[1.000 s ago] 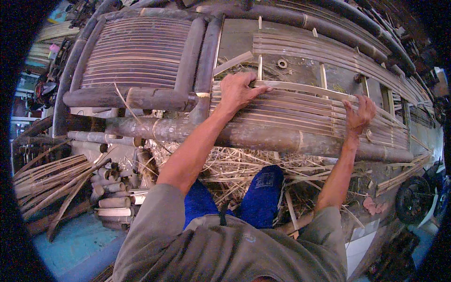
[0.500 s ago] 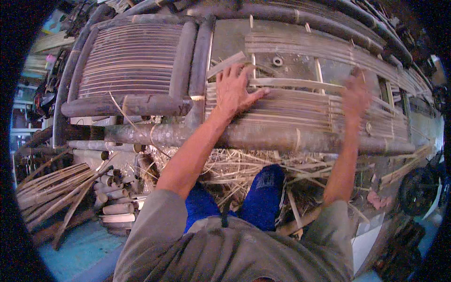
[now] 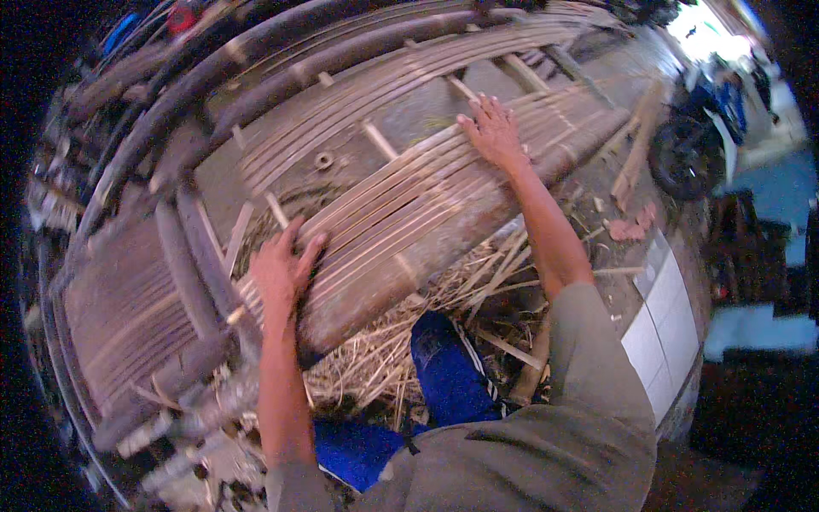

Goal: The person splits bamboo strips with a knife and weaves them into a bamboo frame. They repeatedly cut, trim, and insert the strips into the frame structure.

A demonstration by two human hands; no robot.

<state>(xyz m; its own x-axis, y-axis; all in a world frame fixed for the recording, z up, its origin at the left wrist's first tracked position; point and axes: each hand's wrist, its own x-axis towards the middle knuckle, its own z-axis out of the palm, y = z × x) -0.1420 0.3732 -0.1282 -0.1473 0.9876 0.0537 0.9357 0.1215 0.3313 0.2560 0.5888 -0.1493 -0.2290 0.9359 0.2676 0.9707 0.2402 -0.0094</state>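
Long bamboo slats (image 3: 384, 194) lie side by side across a dark bamboo frame, next to its thick front pole (image 3: 363, 300). My left hand (image 3: 284, 263) rests on the left ends of the slats, its thumb and fingers apart. Farther right, my right hand (image 3: 496, 135) lies over the slats' far edge with its fingers stretched out. Beneath the slats run pale crosspieces (image 3: 380, 140). Beyond the gap lies a second band of slats (image 3: 341, 111). My fingertips are slightly blurred, and neither hand is closed round a slat.
A small ring (image 3: 323, 160) lies in the gap between the slat bands. At left is a slatted panel (image 3: 128, 316) with thick bamboo bars. Bamboo scraps (image 3: 384, 363) litter the floor around my knees. A wheel (image 3: 685, 158) and white tiles (image 3: 670, 311) are at right.
My view has turned to the right. The slat that bowed between my hands now lies along the others. My right hand, blurred before, now rests flat with fingers extended.
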